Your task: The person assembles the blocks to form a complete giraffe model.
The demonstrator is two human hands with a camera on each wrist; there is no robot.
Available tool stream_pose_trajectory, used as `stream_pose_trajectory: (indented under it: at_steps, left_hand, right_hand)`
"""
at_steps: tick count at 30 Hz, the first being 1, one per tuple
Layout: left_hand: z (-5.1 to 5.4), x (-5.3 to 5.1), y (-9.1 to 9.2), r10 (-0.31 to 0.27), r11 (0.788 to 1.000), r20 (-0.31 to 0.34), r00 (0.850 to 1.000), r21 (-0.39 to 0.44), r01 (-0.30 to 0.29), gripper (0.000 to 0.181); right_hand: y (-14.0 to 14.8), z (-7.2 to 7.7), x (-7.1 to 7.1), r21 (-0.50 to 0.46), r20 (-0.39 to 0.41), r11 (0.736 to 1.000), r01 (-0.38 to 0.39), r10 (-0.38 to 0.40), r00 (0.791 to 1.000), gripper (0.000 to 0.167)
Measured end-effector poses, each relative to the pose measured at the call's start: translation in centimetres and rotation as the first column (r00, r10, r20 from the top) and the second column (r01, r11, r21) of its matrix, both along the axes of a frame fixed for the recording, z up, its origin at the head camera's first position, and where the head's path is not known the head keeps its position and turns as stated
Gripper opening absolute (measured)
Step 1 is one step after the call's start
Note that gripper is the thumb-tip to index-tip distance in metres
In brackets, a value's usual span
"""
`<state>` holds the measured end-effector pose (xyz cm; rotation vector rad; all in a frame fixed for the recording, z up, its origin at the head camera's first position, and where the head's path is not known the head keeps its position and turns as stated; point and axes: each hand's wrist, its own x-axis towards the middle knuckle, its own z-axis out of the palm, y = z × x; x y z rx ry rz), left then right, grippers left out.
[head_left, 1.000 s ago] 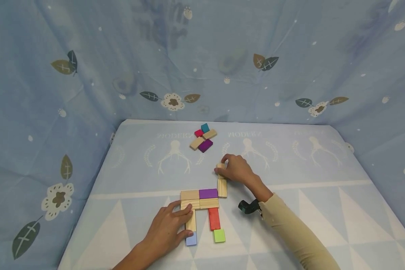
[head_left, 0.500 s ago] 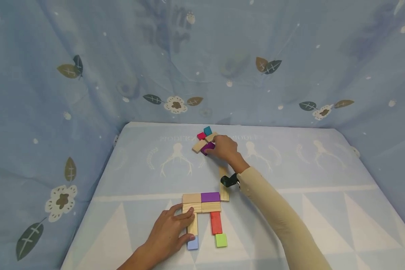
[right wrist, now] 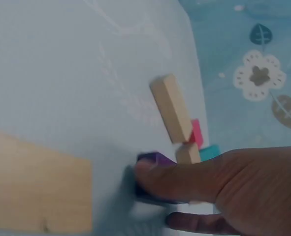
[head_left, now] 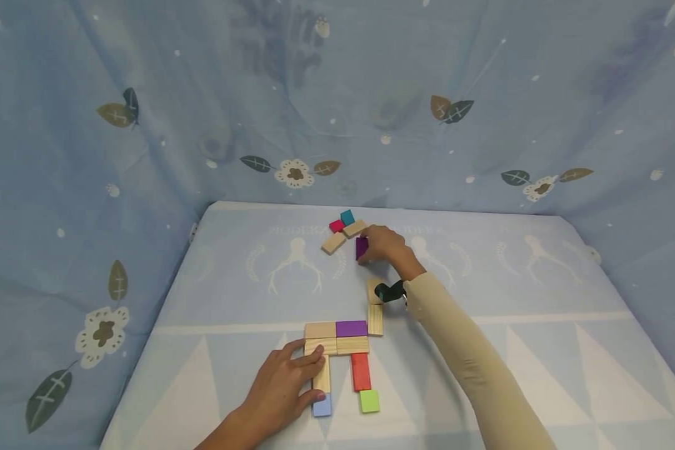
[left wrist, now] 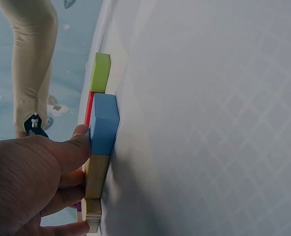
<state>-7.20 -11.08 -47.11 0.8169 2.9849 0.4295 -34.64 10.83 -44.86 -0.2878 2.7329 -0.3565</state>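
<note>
My right hand (head_left: 385,244) pinches a purple block (head_left: 362,249) between thumb and fingers, just right of a small pile at the back of the table. In the right wrist view the thumb covers part of this purple block (right wrist: 157,158). My left hand (head_left: 281,389) rests on the left side of a flat block arrangement, fingers extended. Its thumb touches a light blue block (left wrist: 105,120), and its other fingers lie against plain wooden blocks (left wrist: 97,176). Beside them are a second purple block (head_left: 351,329), a red block (head_left: 361,372) and a green block (head_left: 369,401).
The pile holds two plain wooden blocks (head_left: 334,243), a pink-red block (head_left: 336,226) and a teal block (head_left: 347,217). Two wooden blocks (head_left: 375,320) run end to end from the arrangement's upper right corner. A patterned blue cloth (head_left: 292,112) hangs behind the table.
My right hand has left the upper wooden block, reached back to the pile, taken hold of the purple block and drawn it rightward away. The left hand stays on the arrangement.
</note>
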Motion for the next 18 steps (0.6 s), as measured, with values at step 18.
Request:
stream_pose_trajectory:
  at_steps: [18]
  left_hand:
    - [-0.3, 0.1, 0.0, -0.008, 1.000, -0.043, 0.999, 0.016, 0.009, 0.058]
  right_hand:
    - [-0.3, -1.0, 1.0, -0.059, -0.187, 0.980, 0.190, -0.198, 0.962, 0.033]
